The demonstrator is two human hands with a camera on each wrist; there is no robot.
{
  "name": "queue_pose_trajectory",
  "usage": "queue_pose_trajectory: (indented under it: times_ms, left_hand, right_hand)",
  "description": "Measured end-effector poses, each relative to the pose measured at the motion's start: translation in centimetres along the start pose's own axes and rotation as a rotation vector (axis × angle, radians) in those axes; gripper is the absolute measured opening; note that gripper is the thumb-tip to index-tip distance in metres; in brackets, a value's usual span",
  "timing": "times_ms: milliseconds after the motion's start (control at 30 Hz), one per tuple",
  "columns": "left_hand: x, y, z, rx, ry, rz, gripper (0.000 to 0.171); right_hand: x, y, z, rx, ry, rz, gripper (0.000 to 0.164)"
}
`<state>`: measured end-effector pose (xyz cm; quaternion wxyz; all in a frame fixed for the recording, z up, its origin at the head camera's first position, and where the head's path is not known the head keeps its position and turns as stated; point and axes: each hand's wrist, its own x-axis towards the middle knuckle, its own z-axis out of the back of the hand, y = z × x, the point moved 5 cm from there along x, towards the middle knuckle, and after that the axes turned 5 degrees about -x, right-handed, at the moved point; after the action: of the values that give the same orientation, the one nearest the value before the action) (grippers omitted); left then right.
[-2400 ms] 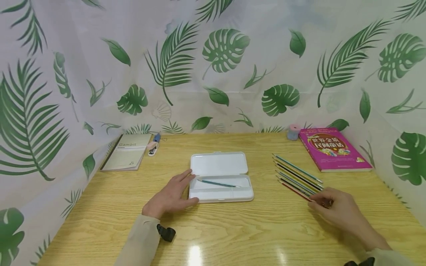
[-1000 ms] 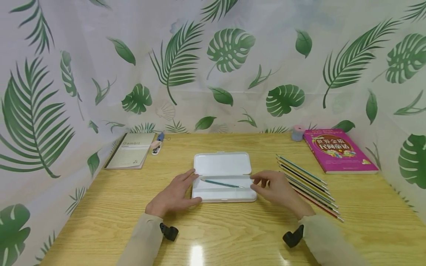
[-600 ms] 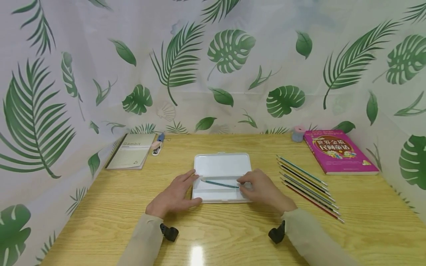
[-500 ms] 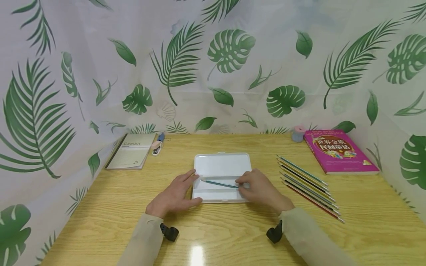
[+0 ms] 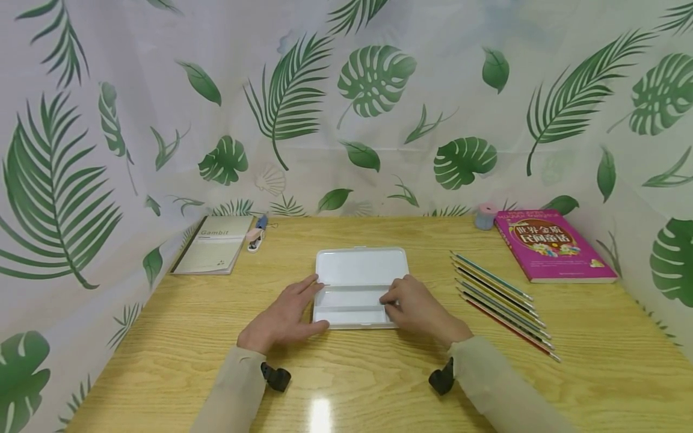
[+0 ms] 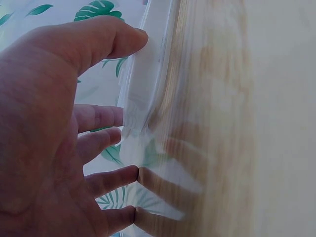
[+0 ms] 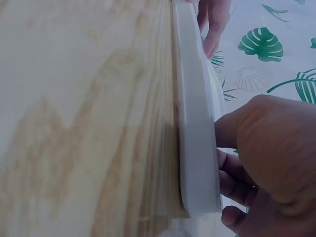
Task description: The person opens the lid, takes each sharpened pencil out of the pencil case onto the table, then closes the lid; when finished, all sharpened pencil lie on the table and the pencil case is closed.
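A white pencil case (image 5: 349,316) lies on the table with its lid (image 5: 361,266) tipped back, away from the person. My left hand (image 5: 284,317) rests at its left end with fingers spread, thumb on the near edge and fingertips by the hinge corner. My right hand (image 5: 419,307) reaches over the right end, its fingers curled and the fingertips inside the long compartment. I cannot tell whether they pinch anything. No pencil shows in the case; the low divider (image 5: 349,308) hides part of its floor. Right of the case, several pencils (image 5: 498,300) lie side by side.
A pink book (image 5: 552,246) sits at the back right beside a small pink and blue object (image 5: 485,216). At the back left are a notebook (image 5: 211,245) and a small pink and white stapler (image 5: 254,239). A leaf-patterned cloth (image 5: 346,120) surrounds the table.
My right hand came from the loose pencils to the case and moved slightly left inside it. The teal pencil that lay slanted in the case is out of sight. My left hand stayed.
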<state>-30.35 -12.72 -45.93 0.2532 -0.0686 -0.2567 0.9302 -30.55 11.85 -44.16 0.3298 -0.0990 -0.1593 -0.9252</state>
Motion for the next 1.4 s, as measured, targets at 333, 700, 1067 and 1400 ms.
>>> queue_pose_trajectory:
  times_ms: [333, 700, 1067, 1400]
  left_hand:
    - [-0.1, -0.1, 0.1, -0.005, -0.004, 0.001, 0.078]
    - [-0.1, -0.1, 0.2, -0.002, 0.000, -0.005, 0.078]
    - [0.0, 0.0, -0.1, -0.016, 0.004, 0.000, 0.079]
    - [-0.1, -0.1, 0.1, -0.022, 0.006, -0.011, 0.079]
  right_hand:
    - [-0.5, -0.8, 0.2, -0.109, 0.029, -0.083, 0.007]
    - [-0.8, -1.3, 0.5, -0.148, 0.048, -0.110, 0.013]
    - [-0.9, -1.8, 0.6, -0.002, 0.107, -0.168, 0.009]
    - [-1.1, -2.1, 0.6, 0.028, 0.112, -0.149, 0.007]
